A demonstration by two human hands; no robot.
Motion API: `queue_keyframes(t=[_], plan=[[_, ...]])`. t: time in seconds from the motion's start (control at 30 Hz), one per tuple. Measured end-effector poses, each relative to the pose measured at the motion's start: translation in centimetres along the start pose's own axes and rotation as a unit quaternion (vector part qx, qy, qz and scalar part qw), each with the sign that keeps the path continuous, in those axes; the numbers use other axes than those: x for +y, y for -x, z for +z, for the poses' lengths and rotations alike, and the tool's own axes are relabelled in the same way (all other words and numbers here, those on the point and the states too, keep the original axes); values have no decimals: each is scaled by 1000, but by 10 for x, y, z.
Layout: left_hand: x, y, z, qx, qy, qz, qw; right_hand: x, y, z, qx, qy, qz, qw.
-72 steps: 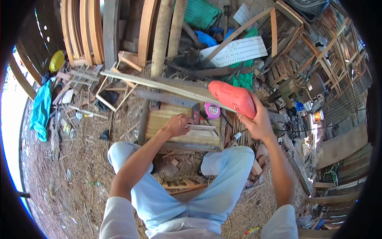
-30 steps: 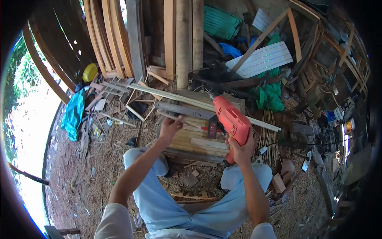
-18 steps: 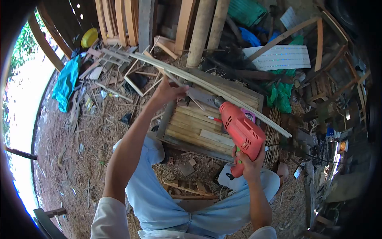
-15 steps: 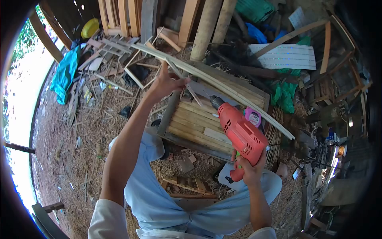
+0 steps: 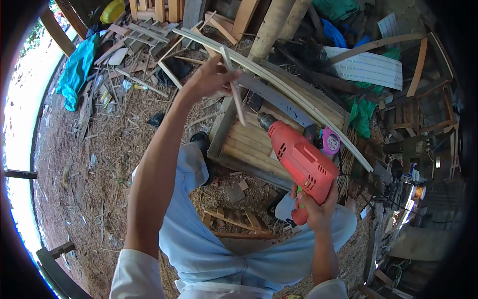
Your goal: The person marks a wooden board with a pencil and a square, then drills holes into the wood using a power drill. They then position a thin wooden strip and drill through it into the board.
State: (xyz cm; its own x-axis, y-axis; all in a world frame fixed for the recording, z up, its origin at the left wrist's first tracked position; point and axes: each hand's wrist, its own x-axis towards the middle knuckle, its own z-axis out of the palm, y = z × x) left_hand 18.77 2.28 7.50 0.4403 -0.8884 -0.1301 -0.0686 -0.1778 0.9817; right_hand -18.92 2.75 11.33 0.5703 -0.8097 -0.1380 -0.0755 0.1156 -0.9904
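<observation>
My left hand (image 5: pixel 206 80) is closed on a thin wooden strip (image 5: pixel 236 97), gripping its upper part; the strip hangs at a steep slant over the corner of a low slatted wooden bench (image 5: pixel 246 144). In my right hand (image 5: pixel 318 208) is a red power drill (image 5: pixel 303 162), held by its handle. Its chuck points up and to the left, and a thin bit tip shows close to the strip, apparently apart from it. A pink tape measure (image 5: pixel 329 141) sits just right of the drill, beside long pale wooden battens (image 5: pixel 279 97) lying across the bench.
Scrap wood (image 5: pixel 147 37) and a teal cloth or sheet (image 5: pixel 78 70) lie on the shavings-covered ground to the left. A round post (image 5: pixel 274 30) stands behind the bench. A small wooden frame (image 5: pixel 236 219) lies between my legs. Stacked wood (image 5: pixel 408 117) fills the right side.
The strip in my left hand has swung to a steeper angle, its top end now higher. My view has shifted slightly, and the drill sits a little further left over the bench.
</observation>
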Motion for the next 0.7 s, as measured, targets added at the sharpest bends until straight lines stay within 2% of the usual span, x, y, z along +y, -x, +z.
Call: queue_keyframes(t=[0.03,0.2,0.27,0.33,0.47,0.6,0.7], plan=[[0,1,-6,-5,-8,37,999,-5,-2,4,-2,-3,3,1000],[-9,0,2,-2,23,7,1000,-30,-14,10,-35,42,-9,998],[-14,-6,8,12,22,60,998,-36,-19,13,-60,62,-2,996],[-9,-7,10,17,51,61,997,-31,-21,13,-53,78,-16,995],[-6,-4,8,41,63,64,995,-15,-23,11,-59,52,-12,997],[-1,-3,7,14,38,66,997,-16,-16,-1,-48,36,8,998],[7,-4,12,40,44,59,996,-15,-19,-8,-47,13,-3,999]])
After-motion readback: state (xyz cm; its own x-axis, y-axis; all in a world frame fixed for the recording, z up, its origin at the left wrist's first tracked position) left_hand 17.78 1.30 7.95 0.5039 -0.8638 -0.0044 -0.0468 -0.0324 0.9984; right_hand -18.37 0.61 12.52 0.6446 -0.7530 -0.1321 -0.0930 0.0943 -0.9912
